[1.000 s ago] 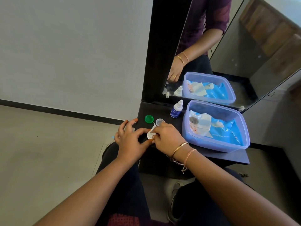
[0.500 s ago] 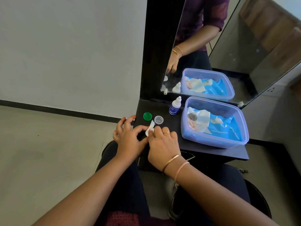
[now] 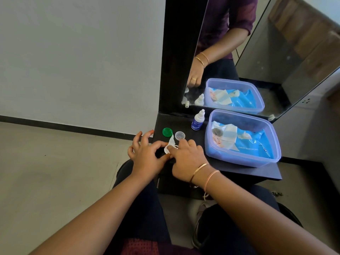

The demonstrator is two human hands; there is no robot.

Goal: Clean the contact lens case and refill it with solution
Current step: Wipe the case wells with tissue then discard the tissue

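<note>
Hands — left (image 3: 147, 156) pinching case (image 3: 166, 150), right (image 3: 187, 159) pinching tissue (image 3: 172, 141), one green cap (image 3: 167, 132), one clear cap (image 3: 180, 135), one bottle (image 3: 198, 120)

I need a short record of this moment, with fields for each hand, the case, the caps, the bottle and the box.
left hand: pinches the case at the shelf's front edge
right hand: holds a tissue against the case
green cap: off, lying on the shelf
clear cap: off, right of the green one
bottle: upright, between the caps and the box
box: open, with a wipes pack inside
stage: wiping, refill not begun
</note>
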